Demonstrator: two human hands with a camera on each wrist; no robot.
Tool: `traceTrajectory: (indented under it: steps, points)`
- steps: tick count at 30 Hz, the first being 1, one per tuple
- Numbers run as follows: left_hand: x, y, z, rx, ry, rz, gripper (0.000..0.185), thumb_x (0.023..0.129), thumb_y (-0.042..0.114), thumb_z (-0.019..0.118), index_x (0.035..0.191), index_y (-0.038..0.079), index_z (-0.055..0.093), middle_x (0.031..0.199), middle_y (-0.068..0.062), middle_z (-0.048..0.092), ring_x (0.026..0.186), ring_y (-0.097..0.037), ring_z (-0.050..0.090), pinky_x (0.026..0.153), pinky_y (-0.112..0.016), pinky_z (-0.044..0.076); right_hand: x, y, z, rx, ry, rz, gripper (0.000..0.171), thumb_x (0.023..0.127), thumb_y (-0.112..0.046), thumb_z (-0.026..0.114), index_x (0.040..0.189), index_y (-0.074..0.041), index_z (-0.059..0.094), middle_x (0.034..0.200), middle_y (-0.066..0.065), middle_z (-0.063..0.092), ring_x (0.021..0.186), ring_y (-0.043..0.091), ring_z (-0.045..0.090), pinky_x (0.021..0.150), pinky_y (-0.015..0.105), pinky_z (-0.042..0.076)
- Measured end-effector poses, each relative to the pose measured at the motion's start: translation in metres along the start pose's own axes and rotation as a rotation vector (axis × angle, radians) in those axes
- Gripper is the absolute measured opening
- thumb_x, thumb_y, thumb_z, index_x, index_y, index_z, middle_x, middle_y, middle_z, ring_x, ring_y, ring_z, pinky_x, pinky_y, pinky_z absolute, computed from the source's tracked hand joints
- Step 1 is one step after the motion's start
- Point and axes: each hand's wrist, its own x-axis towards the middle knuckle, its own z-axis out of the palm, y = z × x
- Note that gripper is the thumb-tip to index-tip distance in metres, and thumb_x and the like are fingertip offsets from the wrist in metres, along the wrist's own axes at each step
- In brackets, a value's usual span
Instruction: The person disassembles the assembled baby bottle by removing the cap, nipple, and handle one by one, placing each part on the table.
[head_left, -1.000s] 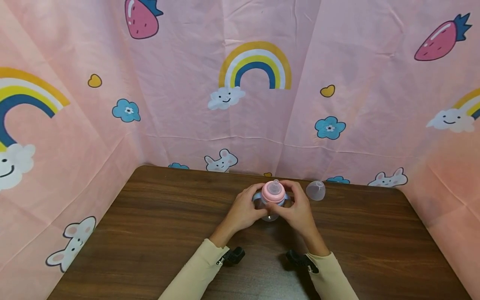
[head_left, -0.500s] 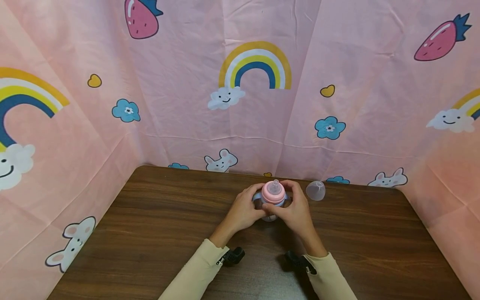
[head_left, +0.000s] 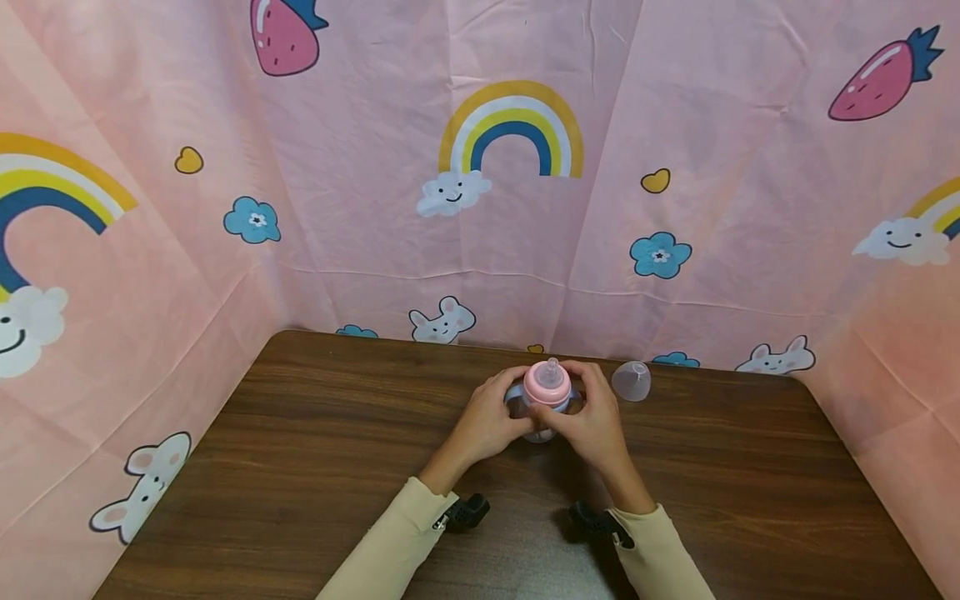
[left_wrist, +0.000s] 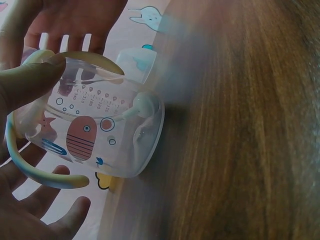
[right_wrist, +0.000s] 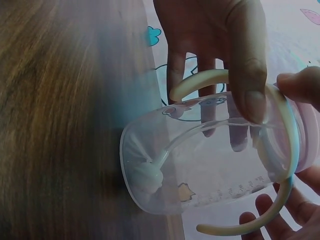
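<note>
A clear baby bottle (left_wrist: 85, 125) with a pink screw ring (head_left: 547, 384), a clear nipple and two curved handles (right_wrist: 240, 230) stands upright near the table's back edge. My left hand (head_left: 487, 418) holds it from the left, the thumb pressing on the bottle's body in both wrist views. From the other side my right hand (head_left: 594, 423) grips around the pink ring, its thumb lying across the ring's front. A straw with a weighted end (right_wrist: 145, 176) hangs inside the bottle. Most fingertips behind the bottle are hidden in the head view.
To the right of the bottle, a clear dome cap (head_left: 632, 382) sits on the brown wooden table (head_left: 337, 467). Behind the table's back edge hangs a pink printed cloth (head_left: 360, 167), which also lines both sides.
My right thumb slides slightly left along the front of the ring, then back right. The left hand, bottle and cap keep their places.
</note>
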Motion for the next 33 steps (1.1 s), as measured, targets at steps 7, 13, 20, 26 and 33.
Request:
traceTrajectory:
  steps: [7, 13, 20, 26, 33]
  points:
    - [0.0007, 0.0001, 0.0001, -0.005, 0.001, 0.000, 0.071, 0.089, 0.018, 0.092, 0.152, 0.006, 0.060, 0.150, -0.015, 0.064, 0.140, -0.037, 0.059, 0.117, -0.060, 0.046, 0.0015, 0.0007, -0.0008, 0.007, 0.004, -0.026, 0.070, 0.077, -0.011, 0.102, 0.138, -0.005, 0.068, 0.126, 0.013, 0.066, 0.122, 0.027, 0.061, 0.099, 0.047, 0.051]
    - [0.0015, -0.0003, 0.0005, 0.000, 0.000, -0.001, 0.071, 0.089, 0.017, 0.092, 0.152, 0.006, 0.060, 0.149, -0.016, 0.064, 0.139, -0.037, 0.060, 0.117, -0.060, 0.046, 0.0017, 0.0002, -0.0012, 0.009, 0.010, -0.042, 0.068, 0.078, -0.011, 0.102, 0.137, -0.006, 0.070, 0.127, 0.012, 0.067, 0.122, 0.027, 0.061, 0.099, 0.046, 0.052]
    - [0.0019, 0.0015, -0.0001, -0.002, 0.002, -0.014, 0.071, 0.089, 0.018, 0.092, 0.152, 0.006, 0.060, 0.149, -0.016, 0.065, 0.138, -0.038, 0.060, 0.116, -0.059, 0.047, 0.0022, -0.0009, -0.0012, 0.030, 0.015, -0.057, 0.066, 0.078, -0.010, 0.100, 0.137, -0.007, 0.072, 0.128, 0.011, 0.068, 0.123, 0.029, 0.061, 0.102, 0.049, 0.051]
    - [0.0020, 0.0025, 0.0000, -0.001, 0.011, -0.003, 0.073, 0.088, 0.015, 0.093, 0.152, 0.006, 0.060, 0.147, -0.016, 0.066, 0.136, -0.037, 0.061, 0.115, -0.058, 0.048, 0.0028, -0.0013, -0.0015, 0.017, 0.017, -0.068, 0.069, 0.076, -0.007, 0.098, 0.140, -0.006, 0.072, 0.131, 0.012, 0.069, 0.125, 0.030, 0.061, 0.105, 0.040, 0.048]
    - [0.0010, 0.0024, -0.0002, -0.013, 0.010, 0.013, 0.073, 0.088, 0.017, 0.094, 0.152, 0.005, 0.060, 0.148, -0.016, 0.066, 0.136, -0.037, 0.062, 0.113, -0.058, 0.050, 0.0023, -0.0013, -0.0037, 0.004, -0.030, -0.054, 0.079, 0.078, -0.005, 0.092, 0.152, -0.003, 0.064, 0.139, 0.015, 0.069, 0.127, 0.035, 0.058, 0.108, 0.050, 0.049]
